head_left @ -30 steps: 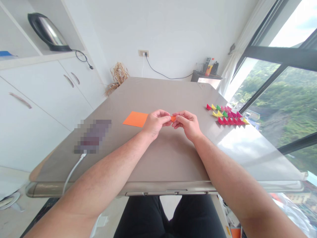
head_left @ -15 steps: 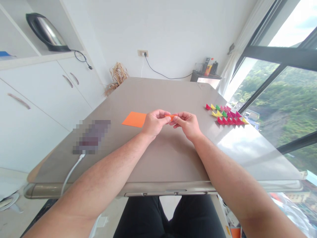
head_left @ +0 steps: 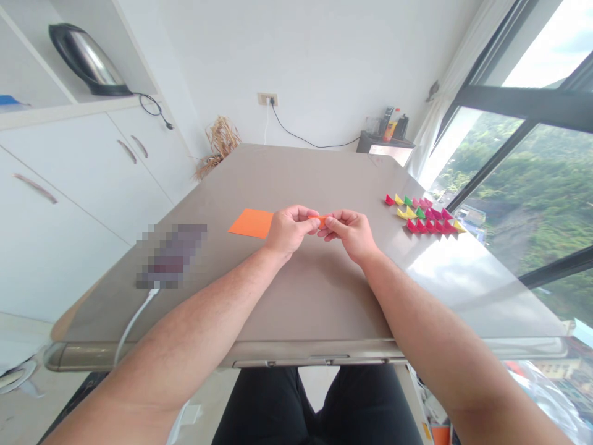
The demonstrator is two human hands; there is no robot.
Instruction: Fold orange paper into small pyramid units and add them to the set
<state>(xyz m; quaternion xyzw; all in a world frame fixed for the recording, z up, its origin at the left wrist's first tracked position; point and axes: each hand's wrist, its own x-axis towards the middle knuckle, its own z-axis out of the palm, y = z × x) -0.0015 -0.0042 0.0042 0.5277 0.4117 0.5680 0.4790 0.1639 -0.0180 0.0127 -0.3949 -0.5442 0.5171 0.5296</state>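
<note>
Above the middle of the table, a small folded piece of orange paper (head_left: 321, 220) is pinched between both hands. My left hand (head_left: 288, 230) is closed, its thumb and fingertips on the left end. From the other side, my right hand (head_left: 353, 232) grips the right end with thumb and fingers. Much of the paper's shape is hidden by the fingertips. A flat orange sheet (head_left: 251, 223) lies beside my left hand, partly covered by it. To the right sit several folded paper boats (head_left: 432, 227) in rows, in red, yellow, green and pink.
The grey-brown table (head_left: 315, 179) spans the view. On its left lies a blurred-out dark object (head_left: 173, 256) with a white cable (head_left: 134, 318). A large window (head_left: 532, 161) borders the right side. White cabinets (head_left: 83, 185) and a kettle (head_left: 90, 60) stand at left.
Both hands keep nearly the same place, still pinching the orange paper. Only slight shifts of the fingers show around it.
</note>
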